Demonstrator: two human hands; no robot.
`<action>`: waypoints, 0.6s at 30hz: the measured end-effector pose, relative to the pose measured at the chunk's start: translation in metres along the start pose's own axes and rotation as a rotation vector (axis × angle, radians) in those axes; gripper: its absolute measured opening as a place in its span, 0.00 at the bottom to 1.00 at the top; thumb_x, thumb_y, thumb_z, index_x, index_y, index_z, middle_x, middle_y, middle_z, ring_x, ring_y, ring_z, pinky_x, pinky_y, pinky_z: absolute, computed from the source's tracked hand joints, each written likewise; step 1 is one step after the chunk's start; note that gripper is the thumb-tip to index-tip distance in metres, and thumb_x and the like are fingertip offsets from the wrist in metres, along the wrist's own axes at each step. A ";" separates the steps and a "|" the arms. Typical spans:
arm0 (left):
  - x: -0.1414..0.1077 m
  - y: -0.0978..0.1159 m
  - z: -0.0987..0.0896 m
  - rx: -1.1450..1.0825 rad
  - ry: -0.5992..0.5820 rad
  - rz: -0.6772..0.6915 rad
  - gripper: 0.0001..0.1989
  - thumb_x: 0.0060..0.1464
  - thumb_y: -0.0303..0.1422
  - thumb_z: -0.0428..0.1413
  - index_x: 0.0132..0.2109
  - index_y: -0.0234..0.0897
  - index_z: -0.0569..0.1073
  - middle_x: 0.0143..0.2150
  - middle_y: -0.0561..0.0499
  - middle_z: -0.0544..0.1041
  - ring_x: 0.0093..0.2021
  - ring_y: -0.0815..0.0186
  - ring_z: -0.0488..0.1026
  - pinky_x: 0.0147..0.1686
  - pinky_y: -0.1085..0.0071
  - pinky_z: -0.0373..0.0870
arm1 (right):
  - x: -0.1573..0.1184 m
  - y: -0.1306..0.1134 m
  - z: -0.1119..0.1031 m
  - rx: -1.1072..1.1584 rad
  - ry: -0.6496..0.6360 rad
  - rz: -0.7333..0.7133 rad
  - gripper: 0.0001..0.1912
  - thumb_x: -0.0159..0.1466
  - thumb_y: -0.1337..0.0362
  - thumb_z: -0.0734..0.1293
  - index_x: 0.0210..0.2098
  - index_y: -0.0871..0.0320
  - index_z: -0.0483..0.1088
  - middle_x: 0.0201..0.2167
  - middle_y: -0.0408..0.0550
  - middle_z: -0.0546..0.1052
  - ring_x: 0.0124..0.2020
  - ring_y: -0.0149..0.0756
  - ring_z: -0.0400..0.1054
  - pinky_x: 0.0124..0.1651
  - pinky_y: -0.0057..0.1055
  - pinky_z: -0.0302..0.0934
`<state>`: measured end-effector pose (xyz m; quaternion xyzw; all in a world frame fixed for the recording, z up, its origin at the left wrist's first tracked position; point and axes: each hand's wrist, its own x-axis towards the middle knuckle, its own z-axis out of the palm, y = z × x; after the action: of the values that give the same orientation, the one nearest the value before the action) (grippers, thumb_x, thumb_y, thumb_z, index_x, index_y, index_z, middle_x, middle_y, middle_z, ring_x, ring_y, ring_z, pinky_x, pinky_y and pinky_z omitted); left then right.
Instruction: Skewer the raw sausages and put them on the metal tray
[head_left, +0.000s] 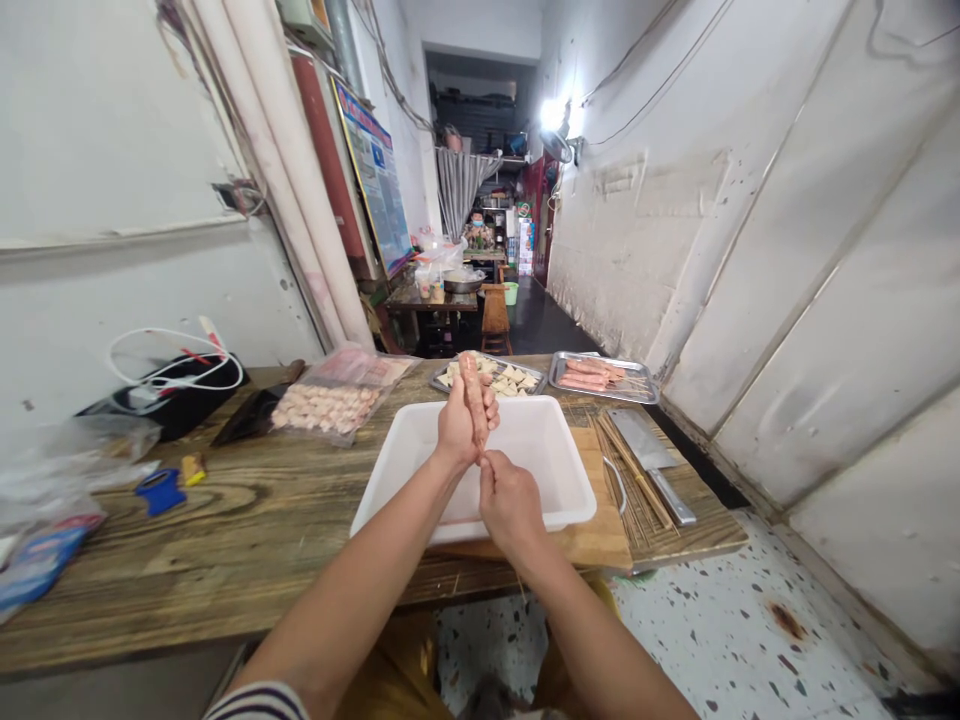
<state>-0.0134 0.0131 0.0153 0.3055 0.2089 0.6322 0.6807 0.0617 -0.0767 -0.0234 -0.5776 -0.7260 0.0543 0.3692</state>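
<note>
My left hand [453,432] is wrapped around a pinkish sausage [472,395], which points up and away from me over a white plastic tub [574,480]. At the sausage's lower end, my right hand [513,500] is closed in a pinch. A thin skewer [520,582] peeks out below that hand, roughly in line with the sausage; its middle is hidden by the fingers. Beyond the tub to the right, a metal tray [651,394] bears several sausages on skewers [589,374]. Loose bamboo skewers [634,480] lie right of the tub.
A cleaver [641,440] lies beside the skewers, and a wooden cutting board [600,540] sits under the tub. Behind it is a tray of pale, folded pieces [517,380]. Left are a bag of pinkish pieces [330,400] and a blue tape dispenser [160,491]. A person [478,232] is far back.
</note>
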 end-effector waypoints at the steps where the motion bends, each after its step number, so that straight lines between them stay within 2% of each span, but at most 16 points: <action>1: 0.001 0.000 -0.001 0.009 0.014 0.016 0.20 0.58 0.50 0.45 0.39 0.37 0.67 0.20 0.56 0.61 0.16 0.72 0.60 0.13 0.79 0.55 | -0.002 0.001 -0.002 0.007 -0.013 0.000 0.14 0.65 0.68 0.55 0.40 0.61 0.71 0.25 0.49 0.78 0.25 0.37 0.70 0.27 0.27 0.53; 5: 0.005 0.004 -0.008 0.095 0.097 0.094 0.18 0.55 0.50 0.49 0.42 0.40 0.65 0.19 0.59 0.60 0.16 0.72 0.60 0.14 0.80 0.56 | -0.009 0.003 -0.009 0.111 -0.065 -0.016 0.14 0.65 0.69 0.55 0.40 0.61 0.72 0.28 0.50 0.79 0.27 0.36 0.71 0.30 0.26 0.56; 9: 0.004 0.008 -0.013 0.091 0.109 0.044 0.16 0.57 0.46 0.50 0.37 0.36 0.65 0.21 0.56 0.63 0.17 0.73 0.62 0.15 0.79 0.58 | -0.014 0.002 -0.013 0.183 -0.097 -0.006 0.14 0.65 0.69 0.56 0.35 0.60 0.73 0.24 0.47 0.77 0.24 0.34 0.69 0.29 0.25 0.56; 13: 0.002 0.007 -0.009 -0.018 0.101 0.028 0.17 0.61 0.45 0.44 0.33 0.36 0.64 0.17 0.58 0.58 0.14 0.74 0.56 0.11 0.80 0.51 | -0.015 -0.001 -0.013 0.241 -0.105 0.017 0.13 0.65 0.69 0.57 0.34 0.60 0.73 0.25 0.47 0.78 0.25 0.35 0.71 0.30 0.25 0.57; 18: -0.001 0.006 -0.001 -0.063 0.105 0.020 0.19 0.60 0.47 0.43 0.33 0.36 0.65 0.16 0.58 0.56 0.13 0.74 0.55 0.10 0.79 0.50 | -0.016 -0.002 -0.008 0.343 -0.061 0.058 0.14 0.64 0.71 0.55 0.36 0.60 0.73 0.31 0.50 0.80 0.31 0.36 0.74 0.35 0.26 0.61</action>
<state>-0.0185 0.0123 0.0181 0.2524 0.2210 0.6605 0.6717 0.0658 -0.0941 -0.0235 -0.5249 -0.6999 0.2055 0.4385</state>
